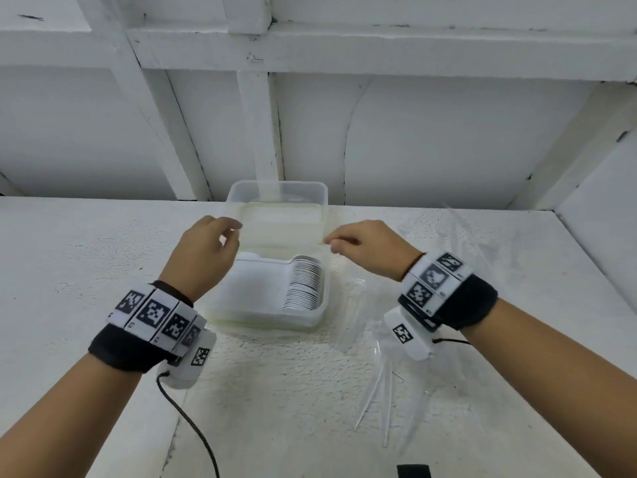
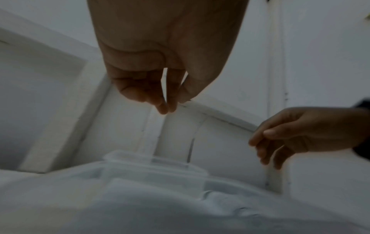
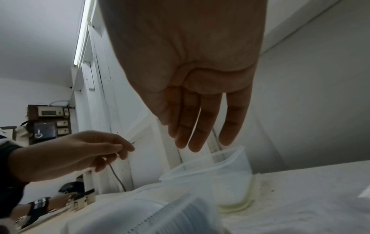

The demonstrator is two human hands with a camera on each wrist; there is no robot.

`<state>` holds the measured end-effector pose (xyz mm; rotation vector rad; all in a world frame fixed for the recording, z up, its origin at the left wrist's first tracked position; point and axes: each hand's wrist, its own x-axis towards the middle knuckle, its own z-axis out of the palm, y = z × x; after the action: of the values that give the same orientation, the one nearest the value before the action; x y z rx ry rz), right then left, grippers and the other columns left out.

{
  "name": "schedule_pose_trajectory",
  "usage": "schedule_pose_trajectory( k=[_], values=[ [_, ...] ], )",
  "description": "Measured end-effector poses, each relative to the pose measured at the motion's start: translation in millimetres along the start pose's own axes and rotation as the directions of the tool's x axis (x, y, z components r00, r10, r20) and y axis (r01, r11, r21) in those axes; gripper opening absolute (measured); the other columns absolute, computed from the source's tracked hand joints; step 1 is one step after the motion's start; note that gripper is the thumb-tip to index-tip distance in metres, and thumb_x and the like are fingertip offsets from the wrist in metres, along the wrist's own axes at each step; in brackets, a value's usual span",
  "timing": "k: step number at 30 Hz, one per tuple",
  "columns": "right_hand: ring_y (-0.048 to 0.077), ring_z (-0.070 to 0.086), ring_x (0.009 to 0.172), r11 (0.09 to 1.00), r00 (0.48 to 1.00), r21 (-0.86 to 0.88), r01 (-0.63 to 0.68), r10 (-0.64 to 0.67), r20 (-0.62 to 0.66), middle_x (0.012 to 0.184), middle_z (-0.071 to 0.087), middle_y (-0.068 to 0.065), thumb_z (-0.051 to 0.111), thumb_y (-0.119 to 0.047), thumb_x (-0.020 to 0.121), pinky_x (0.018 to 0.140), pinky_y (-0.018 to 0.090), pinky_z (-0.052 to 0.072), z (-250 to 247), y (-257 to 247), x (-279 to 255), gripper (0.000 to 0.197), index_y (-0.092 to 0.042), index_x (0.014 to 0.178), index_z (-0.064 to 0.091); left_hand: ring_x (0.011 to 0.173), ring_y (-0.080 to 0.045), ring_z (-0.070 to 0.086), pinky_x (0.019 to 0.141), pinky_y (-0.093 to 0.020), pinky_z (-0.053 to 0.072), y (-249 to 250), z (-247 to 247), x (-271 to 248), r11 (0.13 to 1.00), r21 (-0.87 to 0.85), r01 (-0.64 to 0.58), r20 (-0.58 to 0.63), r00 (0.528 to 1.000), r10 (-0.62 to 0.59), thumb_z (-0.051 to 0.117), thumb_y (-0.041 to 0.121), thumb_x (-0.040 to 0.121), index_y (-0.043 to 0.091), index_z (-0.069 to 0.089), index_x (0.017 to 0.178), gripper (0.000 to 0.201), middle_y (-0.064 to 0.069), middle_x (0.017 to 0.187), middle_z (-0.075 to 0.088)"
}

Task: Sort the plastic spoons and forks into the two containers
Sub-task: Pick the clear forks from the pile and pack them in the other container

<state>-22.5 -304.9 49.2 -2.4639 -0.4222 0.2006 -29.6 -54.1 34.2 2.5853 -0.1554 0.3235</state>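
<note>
Two clear plastic containers stand one behind the other on the white table. The near container (image 1: 269, 320) holds a tight stack of white plastic spoons (image 1: 305, 284) along its right side. The far container (image 1: 275, 188) looks empty. My left hand (image 1: 232, 236) hovers over the left rim where the two meet, fingertips drawn loosely together, with nothing visible between them (image 2: 170, 107). My right hand (image 1: 331, 244) hovers over the right rim, fingers hanging straight and relaxed (image 3: 190, 142), holding nothing. I see no forks.
Crumpled clear plastic wrapping (image 1: 389, 384) lies on the table right of the containers. A black cable (image 1: 193, 426) trails from my left wrist. A small black object (image 1: 413, 470) sits at the front edge. A white panelled wall (image 1: 310, 125) rises right behind the far container.
</note>
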Motion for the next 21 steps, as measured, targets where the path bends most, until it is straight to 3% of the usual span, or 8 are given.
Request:
schedule_pose_trajectory(
  k=[2, 4, 7, 8, 10, 12, 17, 21],
  values=[
    [0.009, 0.058, 0.105, 0.999, 0.999, -0.001, -0.038, 0.038, -0.026, 0.113, 0.068, -0.002, 0.052, -0.019, 0.094, 0.082, 0.01, 0.034, -10.1, 18.0, -25.8, 0.025, -0.014, 0.113, 0.067, 0.065, -0.004, 0.049, 0.063, -0.012, 0.034, 33.3, 2.4, -16.6, 0.989, -0.076, -0.128, 0.01, 0.992, 0.129, 0.051, 0.014, 0.093, 0.008, 0.065, 0.105, 0.02, 0.003, 0.086, 0.057],
    [0.008, 0.058, 0.105, 0.996, 0.996, -0.01, -0.092, 0.092, -0.006, 0.116, 0.066, -0.002, 0.05, -0.02, 0.095, 0.086, 0.012, 0.036, -14.7, 36.6, -51.8, 0.027, -0.014, 0.116, 0.065, 0.063, -0.006, 0.052, 0.065, -0.005, 0.037, 63.3, 10.1, -33.9, 0.959, -0.181, -0.218, 0.096, 0.967, 0.238, 0.049, 0.022, 0.091, 0.011, 0.067, 0.097, 0.022, 0.009, 0.079, 0.059],
    [0.01, 0.06, 0.104, 0.981, 0.979, -0.061, -0.183, 0.188, 0.082, 0.117, 0.066, -0.001, 0.05, -0.023, 0.096, 0.09, 0.019, 0.043, -10.2, 64.1, -82.9, 0.027, -0.017, 0.118, 0.064, 0.069, -0.002, 0.054, 0.064, -0.009, 0.037, 93.0, 37.5, -51.8, 0.937, -0.228, -0.265, 0.278, 0.905, 0.324, 0.049, 0.024, 0.09, 0.013, 0.066, 0.09, 0.021, 0.013, 0.073, 0.058],
    [0.011, 0.06, 0.102, 0.974, 0.97, -0.08, -0.21, 0.218, 0.111, 0.115, 0.066, 0.0, 0.049, -0.024, 0.096, 0.09, 0.02, 0.044, -7.0, 71.7, -90.9, 0.027, -0.018, 0.118, 0.063, 0.07, -0.003, 0.055, 0.066, -0.015, 0.039, 99.0, 50.3, -55.8, 0.945, -0.198, -0.262, 0.342, 0.885, 0.317, 0.049, 0.023, 0.093, 0.011, 0.066, 0.09, 0.02, 0.008, 0.076, 0.062],
    [0.012, 0.06, 0.1, 0.962, 0.952, -0.119, -0.246, 0.263, 0.158, 0.113, 0.066, 0.001, 0.048, -0.026, 0.096, 0.088, 0.021, 0.044, -0.5, 82.8, -104.2, 0.028, -0.021, 0.12, 0.062, 0.078, -0.018, 0.06, 0.072, -0.028, 0.044, 108.8, 77.0, -63.5, 0.965, -0.072, -0.251, 0.497, 0.83, 0.253, 0.047, 0.025, 0.095, 0.006, 0.064, 0.091, 0.026, -0.004, 0.085, 0.067],
    [0.013, 0.059, 0.098, 0.956, 0.944, -0.161, -0.246, 0.274, 0.183, 0.112, 0.065, 0.001, 0.046, -0.027, 0.097, 0.086, 0.022, 0.044, 5.3, 88.2, -112.9, 0.029, -0.021, 0.121, 0.06, 0.081, -0.023, 0.059, 0.074, -0.034, 0.046, 117.2, 99.0, -72.1, 0.961, 0.056, -0.273, 0.634, 0.753, 0.177, 0.042, 0.03, 0.097, 0.003, 0.062, 0.092, 0.034, -0.01, 0.089, 0.066],
    [0.007, 0.049, 0.083, 0.958, 0.955, -0.172, -0.229, 0.255, 0.151, 0.106, 0.061, -0.002, 0.045, -0.029, 0.097, 0.077, 0.019, 0.039, 14.8, 93.2, -123.6, 0.029, -0.022, 0.122, 0.059, 0.087, -0.024, 0.056, 0.07, -0.029, 0.041, 129.4, 131.8, -85.0, 0.952, 0.145, -0.269, 0.79, 0.611, 0.053, 0.048, 0.041, 0.094, 0.006, 0.056, 0.095, 0.036, -0.01, 0.095, 0.06],
    [0.008, 0.054, 0.084, 0.957, 0.949, -0.147, -0.25, 0.273, 0.16, 0.101, 0.064, -0.003, 0.045, -0.031, 0.096, 0.076, 0.019, 0.04, 17.8, 96.9, -131.7, 0.029, -0.023, 0.12, 0.059, 0.075, -0.016, 0.048, 0.065, -0.024, 0.036, 129.2, 137.1, -80.3, 0.978, 0.09, -0.186, 0.807, 0.59, 0.038, 0.051, 0.035, 0.093, 0.015, 0.047, 0.077, 0.025, 0.005, 0.074, 0.047]
  ],
)
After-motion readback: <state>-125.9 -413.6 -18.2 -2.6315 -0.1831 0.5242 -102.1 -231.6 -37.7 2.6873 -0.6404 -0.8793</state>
